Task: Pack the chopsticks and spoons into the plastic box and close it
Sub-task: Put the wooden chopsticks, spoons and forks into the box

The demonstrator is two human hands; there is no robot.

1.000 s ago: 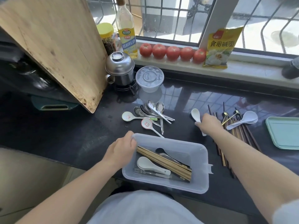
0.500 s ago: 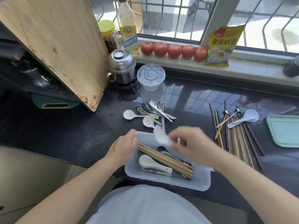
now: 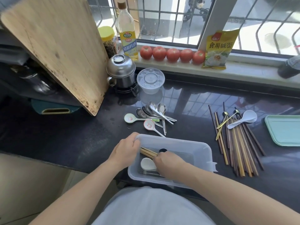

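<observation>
Two hands work at the plastic box (image 3: 191, 150), which sits low in the frame's centre and overhangs the near edge of the table (image 3: 68, 137). The left hand (image 3: 125, 150) has its grip clenched on the box's far left corner. The right hand (image 3: 170, 163) is down inside, knuckles curled over chopsticks (image 3: 148, 152) and a white spoon (image 3: 147, 164); whether its grip holds anything I cannot tell. Bare dark table lies open left of the box. Loose chopsticks (image 3: 238, 143) fan at right, metal spoons (image 3: 154, 111) just above the box. Half a second ago the right hand hovered over the box with a white spoon.
</observation>
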